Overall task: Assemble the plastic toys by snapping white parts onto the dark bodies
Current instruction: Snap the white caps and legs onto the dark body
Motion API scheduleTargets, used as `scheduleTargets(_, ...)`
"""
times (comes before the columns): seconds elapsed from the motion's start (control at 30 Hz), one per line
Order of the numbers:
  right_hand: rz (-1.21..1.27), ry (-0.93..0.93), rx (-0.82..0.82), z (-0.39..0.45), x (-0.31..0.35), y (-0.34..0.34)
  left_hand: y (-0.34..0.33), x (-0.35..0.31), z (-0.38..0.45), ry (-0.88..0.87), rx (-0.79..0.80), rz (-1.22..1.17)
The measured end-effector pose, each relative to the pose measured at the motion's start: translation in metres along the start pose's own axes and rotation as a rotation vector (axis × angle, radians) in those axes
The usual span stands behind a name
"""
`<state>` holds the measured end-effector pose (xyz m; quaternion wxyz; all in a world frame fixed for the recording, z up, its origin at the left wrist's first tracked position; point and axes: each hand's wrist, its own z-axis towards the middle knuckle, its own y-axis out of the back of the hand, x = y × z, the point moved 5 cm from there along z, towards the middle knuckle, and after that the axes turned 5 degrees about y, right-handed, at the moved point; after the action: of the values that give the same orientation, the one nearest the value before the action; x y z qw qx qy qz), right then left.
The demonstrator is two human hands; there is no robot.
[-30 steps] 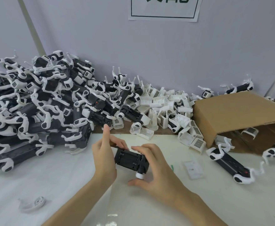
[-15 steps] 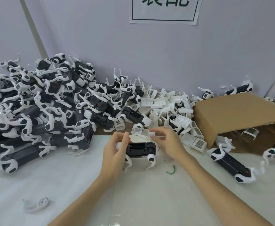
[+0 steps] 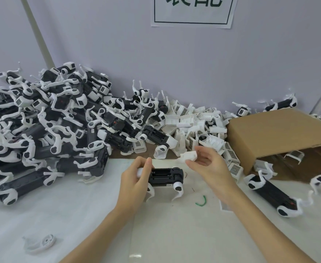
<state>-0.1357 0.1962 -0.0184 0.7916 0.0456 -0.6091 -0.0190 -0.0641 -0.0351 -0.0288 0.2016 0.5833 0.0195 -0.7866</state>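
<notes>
My left hand (image 3: 135, 177) grips the left end of a dark toy body (image 3: 165, 177) with white legs, held just above the white table cover (image 3: 79, 215) at centre. My right hand (image 3: 209, 168) holds a small white part (image 3: 189, 156) between thumb and fingers, up and to the right of the body and apart from it. Behind it lies a heap of loose white parts (image 3: 197, 128).
A big pile of dark toys with white legs (image 3: 51, 126) fills the left. A tipped cardboard box (image 3: 281, 133) sits at right, with a dark toy (image 3: 273, 194) in front of it. A loose white leg (image 3: 41, 242) lies near left; a green twist (image 3: 201, 201) lies near centre.
The dark body was turned so its legs point down and moved farther from me. My right hand let go of it, reached to the white heap and came back holding a white part.
</notes>
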Motion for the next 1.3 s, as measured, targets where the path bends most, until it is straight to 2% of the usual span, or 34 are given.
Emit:
scheduleTargets(0.17,0.515,-0.206,-0.085,-0.021,-0.015,0.009,-0.001,0.005,0.000,0.079,0.022,-0.037)
scheduleTargets(0.23,0.598,-0.220,-0.074,-0.027,-0.012,0.008,0.000,0.002,-0.002,0.057,0.030,-0.036)
scheduleTargets(0.3,0.510,-0.160,-0.032,-0.031,-0.003,0.004,0.000,-0.001,-0.004,0.028,0.047,-0.023)
scheduleTargets(0.4,0.152,0.053,0.097,-0.040,0.018,-0.006,-0.005,-0.002,-0.004,0.059,0.110,-0.088)
scheduleTargets(0.5,-0.139,0.263,0.216,-0.053,0.031,-0.025,-0.007,-0.006,-0.005,0.016,0.113,-0.053)
scheduleTargets(0.6,-0.414,0.396,0.222,-0.063,0.035,-0.040,-0.007,-0.010,-0.005,-0.001,0.130,-0.093)
scheduleTargets(0.87,-0.724,0.568,0.231,-0.070,0.040,-0.052,-0.010,-0.012,-0.008,-0.006,0.210,-0.117)
scheduleTargets(1.03,-0.756,0.566,0.295,-0.068,0.040,-0.049,-0.012,-0.011,-0.006,0.018,0.282,-0.061)
scheduleTargets(1.1,-0.647,0.510,0.381,-0.069,0.036,-0.046,-0.011,-0.012,-0.005,-0.011,0.286,-0.032)
scheduleTargets(1.2,-0.366,0.290,0.396,-0.065,0.032,-0.031,-0.013,-0.014,-0.009,-0.032,0.297,-0.024)
scheduleTargets(1.3,-0.325,0.243,0.437,-0.060,0.035,-0.020,-0.017,-0.020,-0.015,-0.098,0.304,-0.026)
